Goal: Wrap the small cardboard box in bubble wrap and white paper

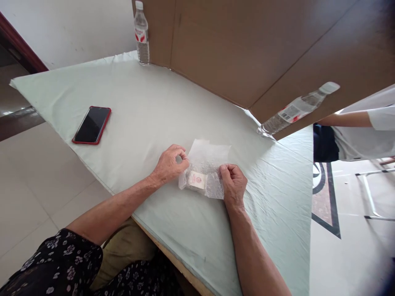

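Observation:
A small whitish box with a red print (pixel 197 179) lies on a sheet of bubble wrap (pixel 210 153) on the cloth-covered table, with the wrap's near edge bunched around it. My left hand (pixel 171 163) pinches the wrap's left edge between thumb and forefinger, just up and left of the box. On the other side, my right hand (pixel 234 183) is closed on the wrap's right edge, its thumb on top and the fingers curled. A flat part of the sheet spreads beyond the box, away from me.
A phone in a red case (pixel 92 125) lies on the left of the pale green tablecloth (pixel 123 94). Upright water bottles, one at the back left (pixel 142 37) and one at the right (pixel 293 110), stand against a large cardboard panel (pixel 222 45). A person in a white top (pixel 364 137) is at the right.

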`<state>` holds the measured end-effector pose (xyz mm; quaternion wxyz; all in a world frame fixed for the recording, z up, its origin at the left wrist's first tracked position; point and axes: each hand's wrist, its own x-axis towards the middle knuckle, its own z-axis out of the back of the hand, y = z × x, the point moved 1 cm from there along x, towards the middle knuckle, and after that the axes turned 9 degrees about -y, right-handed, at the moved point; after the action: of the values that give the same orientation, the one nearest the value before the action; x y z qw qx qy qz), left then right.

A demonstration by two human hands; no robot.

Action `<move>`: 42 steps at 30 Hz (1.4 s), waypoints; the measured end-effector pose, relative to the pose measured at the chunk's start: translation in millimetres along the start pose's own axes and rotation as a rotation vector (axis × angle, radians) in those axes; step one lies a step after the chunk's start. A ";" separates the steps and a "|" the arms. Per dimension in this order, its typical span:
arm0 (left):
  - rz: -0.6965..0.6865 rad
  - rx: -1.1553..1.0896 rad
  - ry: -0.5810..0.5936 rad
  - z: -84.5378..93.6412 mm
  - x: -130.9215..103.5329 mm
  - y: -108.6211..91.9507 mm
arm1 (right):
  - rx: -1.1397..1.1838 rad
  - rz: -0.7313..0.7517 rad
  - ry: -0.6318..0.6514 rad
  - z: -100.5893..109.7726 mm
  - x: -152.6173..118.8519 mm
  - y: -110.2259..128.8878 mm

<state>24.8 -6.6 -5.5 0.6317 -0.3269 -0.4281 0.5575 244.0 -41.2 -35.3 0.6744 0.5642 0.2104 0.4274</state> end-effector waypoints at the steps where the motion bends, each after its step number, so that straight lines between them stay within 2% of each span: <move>1: 0.009 -0.007 -0.019 1.5 1.2 0.6 | 0.001 0.001 -0.005 0.2 -0.3 0.6; 9: 0.080 -0.025 -0.097 7.7 9.5 5.8 | 0.044 0.017 -0.092 2.5 2.6 -2.1; 16: 0.096 0.107 -0.097 10.5 14.7 13.9 | 0.056 -0.004 -0.050 3.1 4.7 -3.9; 21: 0.002 0.307 -0.111 13.0 17.9 22.6 | 0.043 -0.014 -0.054 4.2 6.0 -6.2; 24: -0.055 0.390 -0.165 11.8 19.1 27.5 | 0.026 -0.012 -0.059 5.4 7.3 -6.9; 27: -0.134 0.369 -0.247 10.2 17.0 23.5 | 0.021 -0.011 -0.052 5.8 9.0 -8.1; 30: -0.288 0.266 -0.302 10.8 12.2 11.4 | 0.025 -0.001 -0.051 5.5 10.3 -10.6; 32: -0.393 0.187 -0.278 11.8 9.1 4.1 | 0.025 0.011 -0.061 4.8 10.9 -12.7; 36: -0.530 0.111 -0.134 11.6 5.4 0.2 | 0.031 0.035 -0.079 3.3 11.7 -15.4; 38: -0.519 0.143 -0.081 10.6 5.0 2.7 | 0.022 0.056 -0.094 3.5 11.4 -13.6; 42: -0.395 0.275 0.024 8.9 5.7 8.0 | -0.088 0.159 -0.197 9.2 7.8 1.4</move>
<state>13.4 -0.2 -8.0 0.7719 -0.1544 -0.3965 0.4723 254.9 -40.2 -29.9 0.6799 0.5880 0.0789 0.4310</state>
